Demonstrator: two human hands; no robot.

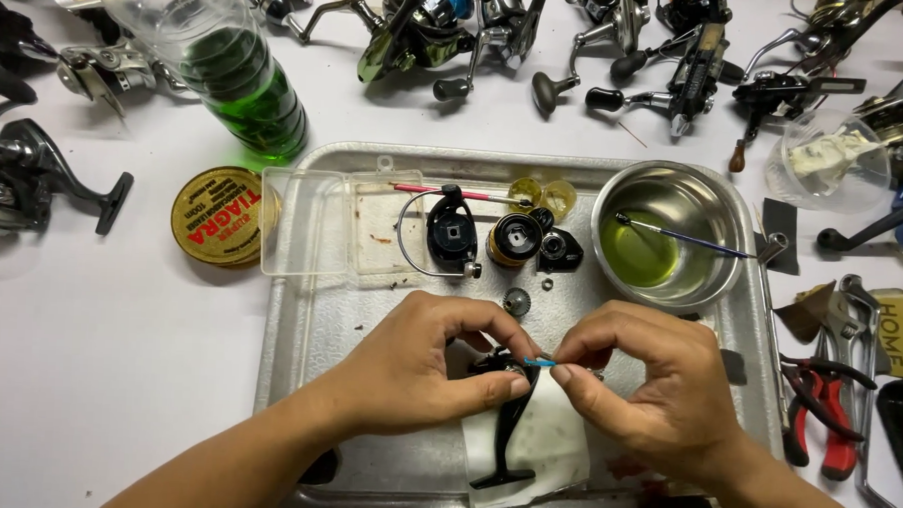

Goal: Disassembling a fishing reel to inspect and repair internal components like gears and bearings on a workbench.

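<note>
Right grip point(657, 386) pinched on blue pick point(540, 362), left grip point(427, 368) clamped around black reel body point(498, 366).

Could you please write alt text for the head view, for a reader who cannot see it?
Two bare hands work over a metal tray: the left hand holds a black fishing reel body on a white cloth, while the right hand pinches a small blue tool against it. Reel parts, a steel bowl of green liquid and more reels surround them.
</note>
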